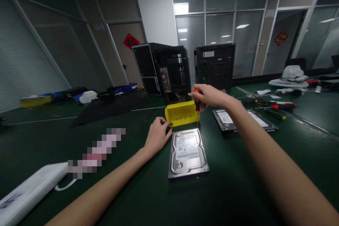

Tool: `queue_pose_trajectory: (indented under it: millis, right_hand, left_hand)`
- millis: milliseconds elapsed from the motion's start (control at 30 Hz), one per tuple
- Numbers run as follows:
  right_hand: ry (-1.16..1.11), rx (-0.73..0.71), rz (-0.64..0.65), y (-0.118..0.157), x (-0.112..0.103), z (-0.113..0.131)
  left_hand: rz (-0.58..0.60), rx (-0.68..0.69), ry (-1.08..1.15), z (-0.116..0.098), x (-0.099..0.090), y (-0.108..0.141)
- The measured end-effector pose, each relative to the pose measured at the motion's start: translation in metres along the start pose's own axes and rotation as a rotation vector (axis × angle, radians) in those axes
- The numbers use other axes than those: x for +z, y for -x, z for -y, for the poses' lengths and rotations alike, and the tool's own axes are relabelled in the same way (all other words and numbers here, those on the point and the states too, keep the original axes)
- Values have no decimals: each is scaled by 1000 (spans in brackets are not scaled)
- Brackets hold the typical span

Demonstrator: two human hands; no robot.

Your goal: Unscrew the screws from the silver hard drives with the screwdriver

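Green tbl [148, 201]; R hand [208, 95] raised nr HDD [188, 152], gripping s/driver [197, 106].

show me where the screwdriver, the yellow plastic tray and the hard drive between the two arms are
orange-and-black screwdriver [197, 107]: head view, lower black part of the handle
yellow plastic tray [180, 106]: head view, upper rim
hard drive between the arms [187, 149]: head view, label on the top face

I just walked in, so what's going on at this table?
A person's right hand holds an orange-and-black screwdriver, its tip at the far right corner of a hard drive lying label-up on the green table. The left hand is beside that drive's far left corner, near a yellow tray; whether it touches either is unclear. A second drive lies to the right.
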State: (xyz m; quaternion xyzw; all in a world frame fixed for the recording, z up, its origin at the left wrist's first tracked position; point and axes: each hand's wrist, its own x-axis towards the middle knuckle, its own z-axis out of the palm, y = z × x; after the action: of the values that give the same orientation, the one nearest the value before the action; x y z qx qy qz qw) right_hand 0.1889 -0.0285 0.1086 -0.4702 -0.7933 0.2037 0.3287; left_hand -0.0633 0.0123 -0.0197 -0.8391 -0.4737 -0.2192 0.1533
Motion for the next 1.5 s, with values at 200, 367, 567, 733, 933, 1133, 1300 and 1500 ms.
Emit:
queue_pose_trajectory:
  millis: [200,367,567,733,933,1133,1300,1500]
  right_hand:
    - [-14,2,14,1,0,0]
    - [-28,-8,20,0,0,0]
    - [-18,-26,18,0,0,2]
    - [-13,-8,23,0,1,3]
    - [-20,-11,30,-1,3,0]
    - [-29,-18,32,-1,2,-1]
    - [-24,-5,24,-2,2,-1]
    - [-33,-4,26,0,2,-1]
  left_hand:
    - [56,-1,33,2,3,0]
    - [118,-43,69,6,7,-4]
    - [272,-64,247,14,14,-13]
    - [221,-15,278,11,13,-8]
    - [107,39,321,1,5,-1]
    - [101,101,331,-3,0,-2]
    - [101,132,264,-4,-2,-2]
    - [120,180,164,-3,-1,-1]
